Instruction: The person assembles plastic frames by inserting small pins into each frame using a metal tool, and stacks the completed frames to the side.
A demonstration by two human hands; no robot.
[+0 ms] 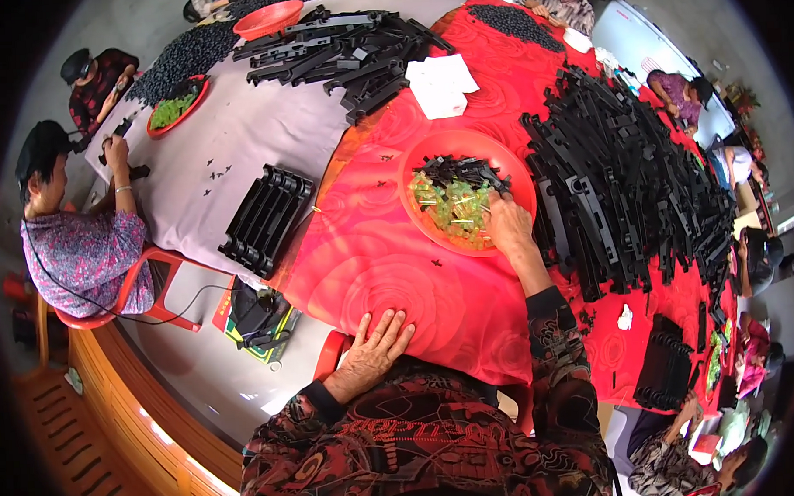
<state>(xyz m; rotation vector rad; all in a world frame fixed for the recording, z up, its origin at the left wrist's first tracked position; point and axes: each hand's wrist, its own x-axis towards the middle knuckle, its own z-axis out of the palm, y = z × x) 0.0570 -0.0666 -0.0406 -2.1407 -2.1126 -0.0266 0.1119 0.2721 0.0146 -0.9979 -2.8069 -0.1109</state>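
My left hand point(374, 354) lies flat on the red tablecloth point(328, 290) near the table's edge, fingers spread and holding nothing. My right hand point(508, 222) reaches over the right side of a round red-orange plastic bowl point(521, 169). Its fingers are bent and drawn together at the edge of the small yellow-green translucent pieces point(453, 213); whatever is between the fingertips is hidden. Behind those pieces, in the same bowl, is a heap of small black parts point(464, 170). A few tiny black parts point(436, 262) lie on the cloth near the bowl.
A large pile of long black plastic parts point(622, 179) spreads at the right, another point(346, 53) at the far side. White paper point(441, 85) lies beyond the bowl. Stacked black parts point(269, 219) stand at the left. Another person point(81, 224) sits at the left; several others work around the tables.
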